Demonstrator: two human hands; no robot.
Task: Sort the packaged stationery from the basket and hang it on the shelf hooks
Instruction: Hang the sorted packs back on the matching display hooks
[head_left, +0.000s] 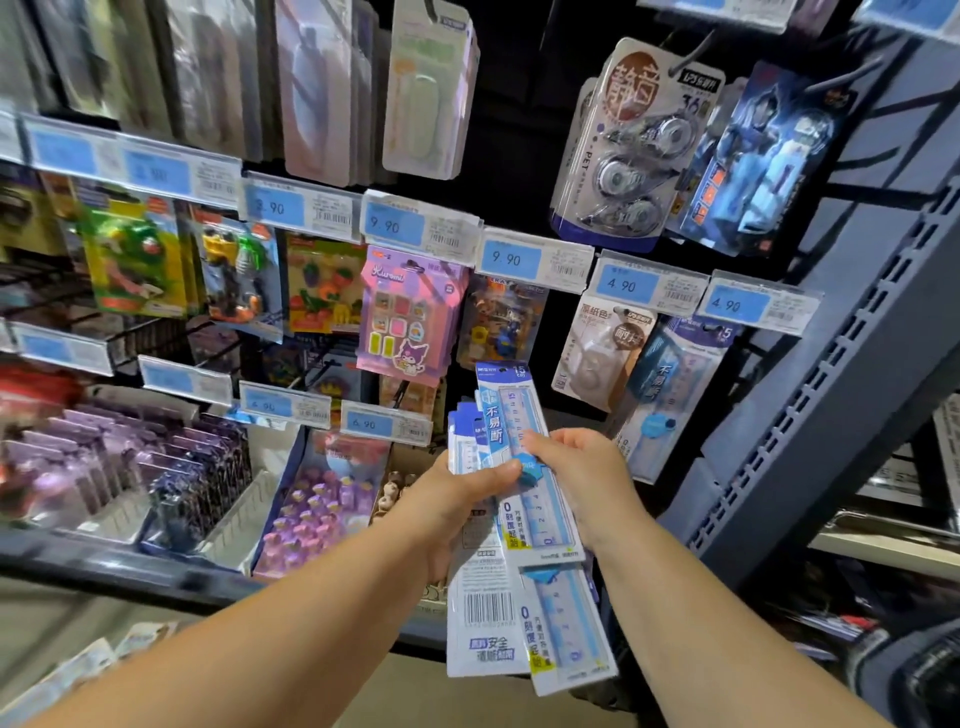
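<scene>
- shelf (779, 467): hooks crammed with carded stuff. The pink Kuromi pack (410, 317) hanging mid-row is my reference point
- ruler packs (519, 457): hand-held bunch just below-right of the Kuromi pack, long axis near upright, tab ends up, tops leaning slightly left. Three for sure, more edges behind, total unclear
- left hand (457, 499): below-right of the Kuromi pack, wrapped round the bunch, thumb across the front
- right hand (582, 478): further right, pinching the frontmost one
</scene>
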